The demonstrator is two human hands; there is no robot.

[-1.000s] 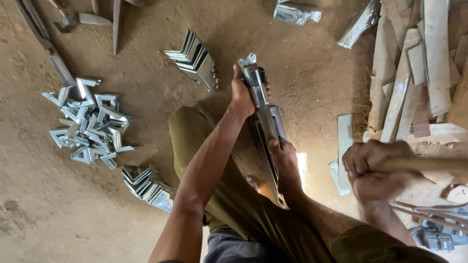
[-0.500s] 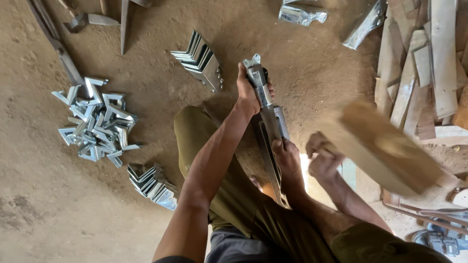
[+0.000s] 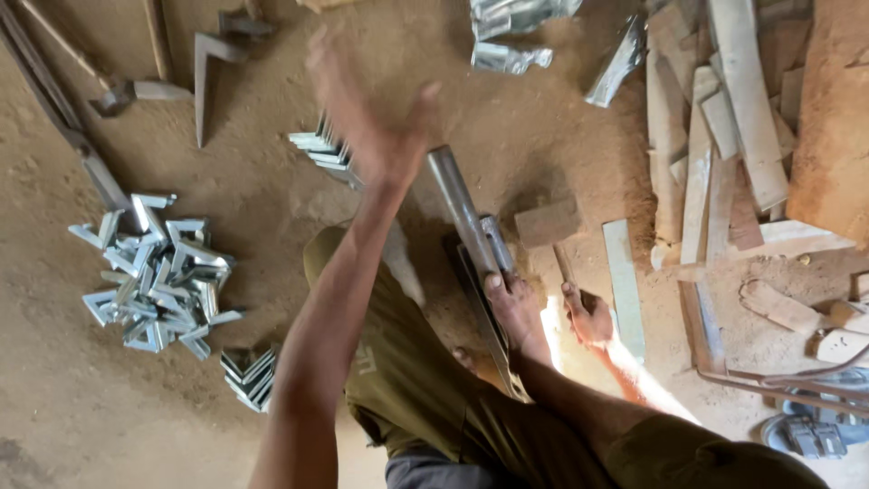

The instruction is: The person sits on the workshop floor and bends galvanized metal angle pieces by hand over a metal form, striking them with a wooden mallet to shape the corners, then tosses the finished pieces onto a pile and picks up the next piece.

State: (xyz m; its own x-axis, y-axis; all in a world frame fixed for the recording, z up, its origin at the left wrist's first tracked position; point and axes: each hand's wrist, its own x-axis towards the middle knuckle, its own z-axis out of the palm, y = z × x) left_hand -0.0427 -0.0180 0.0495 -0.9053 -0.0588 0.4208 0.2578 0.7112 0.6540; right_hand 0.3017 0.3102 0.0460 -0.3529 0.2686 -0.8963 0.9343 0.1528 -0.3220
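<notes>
My left hand [image 3: 371,118] is lifted above the dirt floor, blurred, fingers spread, with nothing in it. It hovers just left of the top end of a grey metal pipe [image 3: 457,204] that lies slanted on a dark steel bar. My bare foot [image 3: 516,312] presses on the pipe's lower end. My right hand [image 3: 588,317] grips the handle of a wooden mallet [image 3: 548,222], whose block head rests on the ground right of the pipe. A small stack of shiny angle brackets [image 3: 321,149] lies partly hidden behind my left hand.
A loose heap of shiny angle brackets [image 3: 154,272] lies at the left, with a neat stack [image 3: 249,376] below it. Wooden slats [image 3: 715,136] fill the right side. Bent sheet-metal pieces [image 3: 516,36] lie at the top, dark iron bars [image 3: 213,63] at the top left.
My left hand let go of the pipe's top end and moved up and left. The right hand swung the mallet down; its head now rests on the ground.
</notes>
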